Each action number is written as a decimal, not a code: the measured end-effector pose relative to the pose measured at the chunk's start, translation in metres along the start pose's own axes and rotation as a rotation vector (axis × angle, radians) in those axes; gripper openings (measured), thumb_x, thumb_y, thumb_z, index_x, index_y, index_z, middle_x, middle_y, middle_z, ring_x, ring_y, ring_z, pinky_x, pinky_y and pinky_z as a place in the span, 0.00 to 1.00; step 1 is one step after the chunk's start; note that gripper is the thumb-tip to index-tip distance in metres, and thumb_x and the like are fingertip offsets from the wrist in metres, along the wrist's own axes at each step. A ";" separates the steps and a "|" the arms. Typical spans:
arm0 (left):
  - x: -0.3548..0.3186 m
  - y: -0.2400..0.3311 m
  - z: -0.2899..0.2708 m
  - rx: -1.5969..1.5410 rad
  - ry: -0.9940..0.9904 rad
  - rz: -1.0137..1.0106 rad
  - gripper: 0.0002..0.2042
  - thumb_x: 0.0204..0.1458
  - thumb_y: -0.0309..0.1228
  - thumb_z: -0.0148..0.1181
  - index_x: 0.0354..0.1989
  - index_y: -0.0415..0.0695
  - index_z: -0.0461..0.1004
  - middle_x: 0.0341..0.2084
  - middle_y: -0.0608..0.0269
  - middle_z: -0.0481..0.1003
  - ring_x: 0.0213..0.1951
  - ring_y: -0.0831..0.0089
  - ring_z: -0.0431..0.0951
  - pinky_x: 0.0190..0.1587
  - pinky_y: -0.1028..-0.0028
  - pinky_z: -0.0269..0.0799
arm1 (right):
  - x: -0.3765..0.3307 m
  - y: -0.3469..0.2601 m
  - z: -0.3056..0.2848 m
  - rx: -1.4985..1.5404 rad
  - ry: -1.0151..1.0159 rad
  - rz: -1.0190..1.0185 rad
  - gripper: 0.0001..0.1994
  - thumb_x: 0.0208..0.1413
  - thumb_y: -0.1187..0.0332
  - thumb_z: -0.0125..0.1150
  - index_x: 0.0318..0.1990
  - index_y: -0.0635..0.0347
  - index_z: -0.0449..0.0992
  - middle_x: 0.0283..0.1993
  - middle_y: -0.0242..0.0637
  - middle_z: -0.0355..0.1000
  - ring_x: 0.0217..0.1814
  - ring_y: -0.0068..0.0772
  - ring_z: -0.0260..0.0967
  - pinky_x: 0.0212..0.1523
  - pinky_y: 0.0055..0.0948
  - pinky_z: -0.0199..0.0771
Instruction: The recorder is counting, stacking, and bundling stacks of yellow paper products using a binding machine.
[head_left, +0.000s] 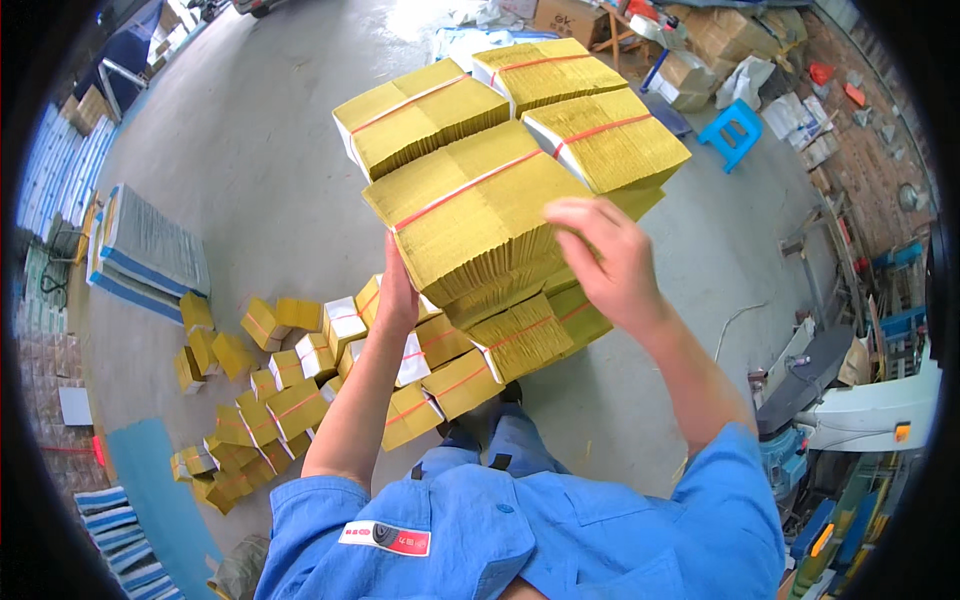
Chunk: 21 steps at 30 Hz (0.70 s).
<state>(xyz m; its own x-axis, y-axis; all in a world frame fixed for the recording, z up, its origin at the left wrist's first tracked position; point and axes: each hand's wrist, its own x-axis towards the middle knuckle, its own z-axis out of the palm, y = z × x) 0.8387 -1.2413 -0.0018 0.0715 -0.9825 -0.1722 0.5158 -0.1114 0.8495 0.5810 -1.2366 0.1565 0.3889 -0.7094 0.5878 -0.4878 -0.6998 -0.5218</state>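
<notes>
Thick bundles of gold-coloured paper with red bands stand stacked in front of me. The nearest top bundle (480,205) is tilted toward me. My left hand (400,292) is pressed against its left side, holding it, with the fingertips mostly hidden. At its right edge is my right hand (612,258), slightly blurred, fingers bent and thumb apart, with nothing visible between them. Behind lie three more banded bundles: a left one (420,112), a far one (550,72) and a right one (612,138). Lower in the stack, another bundle (520,335) shows beneath.
Many smaller gold paper bundles (285,410) lie on the concrete floor (270,150) to the left. A pile of blue-edged sheets (150,245) stands beyond them. At the right are a blue plastic stool (732,135), cardboard boxes (725,38) and a white machine part (865,410).
</notes>
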 end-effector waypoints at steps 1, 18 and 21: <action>-0.001 -0.001 0.002 0.002 0.013 0.003 0.37 0.62 0.60 0.35 0.72 0.48 0.45 0.68 0.63 0.55 0.66 0.68 0.59 0.65 0.68 0.56 | 0.016 0.007 0.006 0.004 0.004 -0.016 0.09 0.51 0.82 0.55 0.40 0.65 0.76 0.43 0.40 0.77 0.48 0.38 0.74 0.50 0.32 0.72; 0.000 -0.030 -0.001 -0.154 0.066 0.079 0.26 0.66 0.51 0.36 0.67 0.49 0.53 0.59 0.60 0.65 0.59 0.67 0.67 0.59 0.66 0.67 | 0.121 0.046 0.077 -0.749 -0.729 -0.753 0.05 0.44 0.72 0.57 0.29 0.62 0.74 0.28 0.40 0.72 0.34 0.38 0.74 0.34 0.33 0.77; 0.003 -0.034 -0.005 0.028 0.091 0.113 0.26 0.66 0.49 0.38 0.68 0.48 0.51 0.60 0.60 0.63 0.60 0.68 0.65 0.60 0.67 0.65 | 0.125 0.046 0.079 -0.701 -0.746 -0.731 0.04 0.46 0.72 0.56 0.28 0.62 0.75 0.30 0.41 0.74 0.35 0.40 0.75 0.35 0.34 0.78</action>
<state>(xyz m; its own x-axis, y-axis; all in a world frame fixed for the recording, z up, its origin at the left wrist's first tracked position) 0.8257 -1.2402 -0.0341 0.2053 -0.9715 -0.1181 0.4763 -0.0062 0.8793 0.6685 -1.3641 0.1571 0.9776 -0.2103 -0.0107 -0.1932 -0.9159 0.3517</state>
